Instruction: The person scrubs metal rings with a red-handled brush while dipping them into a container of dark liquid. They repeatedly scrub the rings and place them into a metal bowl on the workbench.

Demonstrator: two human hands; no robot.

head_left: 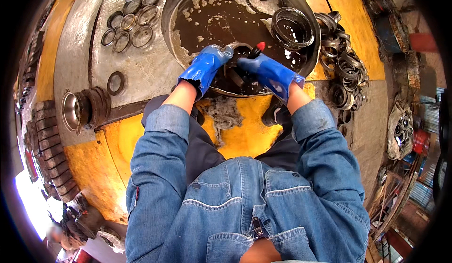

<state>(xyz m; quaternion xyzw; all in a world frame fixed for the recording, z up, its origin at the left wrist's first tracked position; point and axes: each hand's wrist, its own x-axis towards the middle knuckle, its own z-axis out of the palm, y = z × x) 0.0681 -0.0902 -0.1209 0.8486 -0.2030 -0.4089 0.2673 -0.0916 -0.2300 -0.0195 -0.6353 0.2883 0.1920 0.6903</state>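
Two gloved hands on the job, both over the round basin, near edge, between my knees. Left hand: grip pinches the dark metal ring at its left rim, fingers outside, far side of the grip hidden. Right hand: grip wraps a black tool with a red end, fingertips right against the ring; what the tool's working end looks like, I can't tell.

Ring sits just inside the near wall, above or partly in the dark liquid; can't tell how much is under.

Handling, my judgement: stiff, won't flex, dense for its size, so some weight on the fingers. Not fragile, though a machined edge could nick if it drops. Main issue is slip: liquid looks oily with foam patches, blue gloves shine wet, so friction's poor. Hold across the wall, thumb one face, fingers the other, or hook fingers through the bore. Don't pinch the thin edge only. Keep the left grip firm, let the right do light pressure.

Bigger ring at the basin's far right probably wants both hands. Loose rings on the floor left, heap of dark ones right; same stiffness, I'd guess.
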